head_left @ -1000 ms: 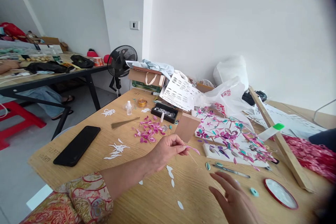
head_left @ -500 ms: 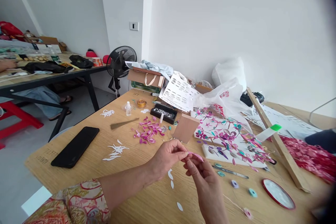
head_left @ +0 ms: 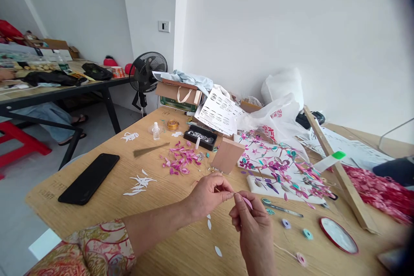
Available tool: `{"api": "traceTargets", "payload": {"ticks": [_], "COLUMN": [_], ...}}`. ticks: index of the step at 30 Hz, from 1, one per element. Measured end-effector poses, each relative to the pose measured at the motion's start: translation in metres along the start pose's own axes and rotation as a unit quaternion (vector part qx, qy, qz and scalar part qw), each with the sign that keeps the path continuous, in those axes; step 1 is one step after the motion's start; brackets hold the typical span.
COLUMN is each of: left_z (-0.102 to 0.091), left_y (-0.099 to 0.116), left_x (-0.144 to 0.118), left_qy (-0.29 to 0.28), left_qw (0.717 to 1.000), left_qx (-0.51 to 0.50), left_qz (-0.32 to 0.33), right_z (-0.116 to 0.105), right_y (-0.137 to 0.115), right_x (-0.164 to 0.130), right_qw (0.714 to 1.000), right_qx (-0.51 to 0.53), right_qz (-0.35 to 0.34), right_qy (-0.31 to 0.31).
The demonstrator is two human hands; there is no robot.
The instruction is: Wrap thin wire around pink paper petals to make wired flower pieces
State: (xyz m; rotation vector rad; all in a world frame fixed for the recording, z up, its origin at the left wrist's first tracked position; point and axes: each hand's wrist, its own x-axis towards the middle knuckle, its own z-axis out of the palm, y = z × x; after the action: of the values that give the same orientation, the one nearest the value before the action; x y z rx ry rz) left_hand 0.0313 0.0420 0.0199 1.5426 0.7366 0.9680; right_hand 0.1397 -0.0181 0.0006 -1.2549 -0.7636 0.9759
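A narrow pink petal [head_left: 247,203] is pinched between the thumb and fingers of my right hand [head_left: 255,228]. My left hand [head_left: 211,194] is closed in a pinch, its fingertips meeting the right ones at the petal's end; what lies between them is too small to make out. Under my hands, several white leaf-shaped pieces [head_left: 218,251] lie on the wooden table [head_left: 174,241]. Beyond the left hand is a pile of pink petals [head_left: 181,157]. Pink and purple wire-stemmed flowers [head_left: 281,164] stand in white foam [head_left: 258,186] to the right.
Thread spools [head_left: 307,234], tweezers [head_left: 286,210] and a red-rimmed round dish [head_left: 339,235] lie at right. A wooden bar [head_left: 343,177] slants behind them. At left are a black phone [head_left: 89,179] and white strips [head_left: 140,183]. A wooden block [head_left: 228,155] stands mid-table; a fan [head_left: 148,71] is behind.
The right thumb and fingers now cover more of the pink petal, which has turned to point more downward. Both hands stay together, fingertips meeting. The camera view has shifted slightly.
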Motion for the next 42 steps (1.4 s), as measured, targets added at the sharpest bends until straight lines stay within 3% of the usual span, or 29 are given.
{"api": "traceTargets", "payload": {"ticks": [12, 24, 27, 31, 35, 38, 40, 42], "left_z": [0.003, 0.009, 0.006, 0.001, -0.005, -0.010, -0.012, -0.013], "left_y": [-0.003, -0.003, -0.003, -0.004, -0.006, -0.003, 0.002, 0.009], "left_x": [-0.001, -0.005, -0.005, -0.004, -0.003, -0.001, 0.001, 0.002], "left_qy": [-0.012, 0.024, 0.030, 0.040, -0.013, -0.083, -0.138, -0.190], "left_qw": [0.999, 0.995, 0.997, 0.992, 0.964, 0.945, 0.945, 0.959], "left_qx": [0.038, -0.056, -0.022, 0.118, 0.245, 0.292, 0.275, 0.206], "left_qz": [-0.022, -0.080, -0.062, 0.018, 0.100, 0.122, 0.110, 0.051], "right_z": [-0.008, -0.004, -0.001, 0.002, -0.005, -0.018, -0.028, -0.036], "right_y": [0.009, 0.015, 0.015, 0.016, 0.011, -0.006, -0.021, -0.034], "right_x": [0.002, 0.002, -0.001, -0.006, -0.015, -0.016, -0.011, -0.001], "right_qw": [1.000, 0.998, 0.998, 0.998, 0.986, 0.943, 0.906, 0.886], "right_qx": [0.029, 0.058, 0.050, -0.009, -0.155, -0.311, -0.377, -0.405], "right_qz": [-0.003, 0.009, 0.020, 0.029, 0.001, -0.107, -0.177, -0.199], "right_qy": [0.005, -0.004, -0.021, -0.056, -0.054, -0.054, -0.070, -0.102]}}
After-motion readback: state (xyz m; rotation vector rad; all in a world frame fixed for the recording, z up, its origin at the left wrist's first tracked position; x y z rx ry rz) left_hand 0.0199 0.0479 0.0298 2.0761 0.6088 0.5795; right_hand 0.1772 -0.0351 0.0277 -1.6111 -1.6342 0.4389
